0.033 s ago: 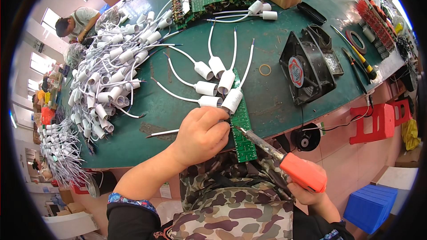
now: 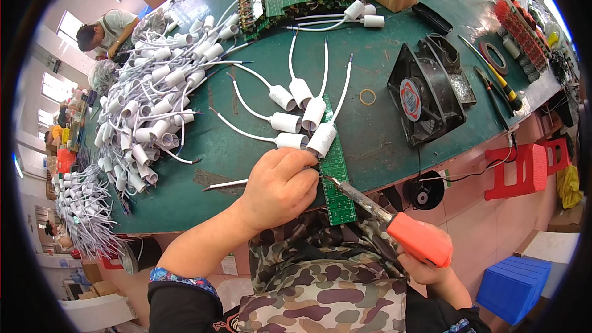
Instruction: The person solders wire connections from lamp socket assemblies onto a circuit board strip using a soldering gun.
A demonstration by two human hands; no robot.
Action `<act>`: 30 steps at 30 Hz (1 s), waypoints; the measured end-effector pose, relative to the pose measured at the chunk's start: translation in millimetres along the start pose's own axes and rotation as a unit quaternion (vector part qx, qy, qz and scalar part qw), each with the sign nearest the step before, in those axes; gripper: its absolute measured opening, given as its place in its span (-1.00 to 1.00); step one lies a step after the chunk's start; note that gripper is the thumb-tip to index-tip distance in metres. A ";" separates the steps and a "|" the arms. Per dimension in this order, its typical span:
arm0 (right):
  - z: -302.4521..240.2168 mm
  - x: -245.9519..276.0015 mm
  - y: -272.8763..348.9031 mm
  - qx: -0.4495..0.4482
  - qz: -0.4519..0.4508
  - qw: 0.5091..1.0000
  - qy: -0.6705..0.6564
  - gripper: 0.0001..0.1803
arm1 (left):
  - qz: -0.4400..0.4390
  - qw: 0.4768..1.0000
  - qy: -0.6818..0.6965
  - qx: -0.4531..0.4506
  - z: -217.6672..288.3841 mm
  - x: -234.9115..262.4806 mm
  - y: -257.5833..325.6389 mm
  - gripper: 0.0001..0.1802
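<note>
Soldering iron (image 2: 394, 221), clenched in right hand (image 2: 427, 266), points ten o'clock at twelve-to-six board (image 2: 335, 163); nearer left hand (image 2: 280, 186) hides its hold.

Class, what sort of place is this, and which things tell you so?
Probably an electronics assembly workshop: the right hand holds a soldering iron over a green circuit board, and a heap of white wired cylinders covers part of the table.
</note>
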State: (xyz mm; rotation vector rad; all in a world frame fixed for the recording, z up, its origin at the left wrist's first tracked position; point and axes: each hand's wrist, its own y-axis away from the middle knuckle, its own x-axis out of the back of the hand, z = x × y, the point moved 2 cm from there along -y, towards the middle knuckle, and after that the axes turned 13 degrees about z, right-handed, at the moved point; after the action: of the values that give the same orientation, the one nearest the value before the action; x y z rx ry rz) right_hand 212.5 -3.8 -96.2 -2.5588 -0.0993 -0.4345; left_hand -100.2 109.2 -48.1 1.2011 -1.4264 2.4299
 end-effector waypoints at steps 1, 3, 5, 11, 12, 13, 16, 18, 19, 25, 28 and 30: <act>-4.0 -4.6 -2.9 0.000 0.000 1.000 -0.001 -0.30 | -0.001 1.000 -0.001 0.000 0.4 0.6 -0.2 -0.74; -10.7 -10.7 -9.5 -0.099 0.065 0.993 -0.026 -0.81 | -0.010 1.000 -0.007 -0.002 1.1 1.0 -0.5 -0.75; -9.2 -11.8 -7.5 -0.078 0.069 0.995 -0.007 -0.81 | -0.011 1.000 -0.007 -0.002 1.0 2.0 -1.0 -0.75; -9.2 -10.4 -5.2 -0.068 0.063 0.996 0.001 -0.74 | -0.011 1.000 -0.006 -0.004 0.7 1.8 -1.3 -0.75; -8.5 -10.7 -3.2 -0.083 0.069 0.994 -0.012 -0.70 | -0.012 1.000 -0.006 -0.003 0.6 1.7 -1.4 -0.75; -7.9 -11.1 -1.7 -0.083 0.069 0.994 -0.012 -0.70 | -0.012 1.000 -0.006 -0.003 0.6 1.5 -1.3 -0.75; -7.0 -10.5 -1.2 -0.086 0.079 0.993 -0.024 -0.64 | -0.011 1.000 -0.004 -0.005 0.0 1.2 -1.7 -0.75; -7.2 -8.8 -4.7 -0.068 0.044 0.997 -0.011 -0.66 | -0.012 1.000 -0.001 -0.008 0.1 1.6 -2.5 -0.75; -4.5 -7.1 -3.3 -0.068 0.044 0.997 -0.011 -0.66 | -0.011 1.000 -0.001 -0.008 0.2 1.8 -2.8 -0.75; -3.5 -4.2 -10.2 0.015 -0.001 1.000 0.011 -0.30 | -0.020 1.000 -0.007 -0.007 1.7 2.3 -5.2 -0.76; -10.9 -6.7 -13.8 0.031 -0.004 0.999 0.025 -0.29 | -0.023 1.000 -0.012 -0.008 2.0 2.4 -5.8 -0.76; -16.5 -12.0 -14.5 -0.056 0.089 0.994 0.009 -0.81 | -0.029 0.999 -0.016 -0.007 1.9 2.1 -5.5 -0.77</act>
State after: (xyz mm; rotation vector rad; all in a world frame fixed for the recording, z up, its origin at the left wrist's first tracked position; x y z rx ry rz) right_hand 194.2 0.1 -79.6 -2.6441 0.1627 -0.4052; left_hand -98.1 110.2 -42.4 1.2653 -1.3949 2.3690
